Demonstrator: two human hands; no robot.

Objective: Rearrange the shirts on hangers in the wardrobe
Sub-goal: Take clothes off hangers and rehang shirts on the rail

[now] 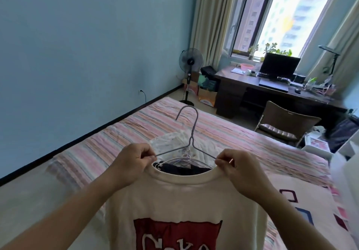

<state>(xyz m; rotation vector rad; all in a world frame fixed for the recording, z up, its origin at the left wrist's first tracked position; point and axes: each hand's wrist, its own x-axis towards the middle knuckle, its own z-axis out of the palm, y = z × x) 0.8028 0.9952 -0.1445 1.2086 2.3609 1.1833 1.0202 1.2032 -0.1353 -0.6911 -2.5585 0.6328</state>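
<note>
In the lower middle of the frame, the left hand (pixel 134 160) and the right hand (pixel 236 164) each pinch the neck of a white shirt (pixel 182 201) around a thin wire hanger (pixel 187 133), over the bed (pixel 242 139). The shirt looks soft, light and floppy. The hanger looks bendy, so its shoulders seem best to hold.

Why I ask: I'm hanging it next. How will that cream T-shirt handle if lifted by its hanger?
Probably floppy: the cream T-shirt drapes limp below its neckline. Likely light, since each hand only pinches it. The thin wire hanger may let it slide.
</note>
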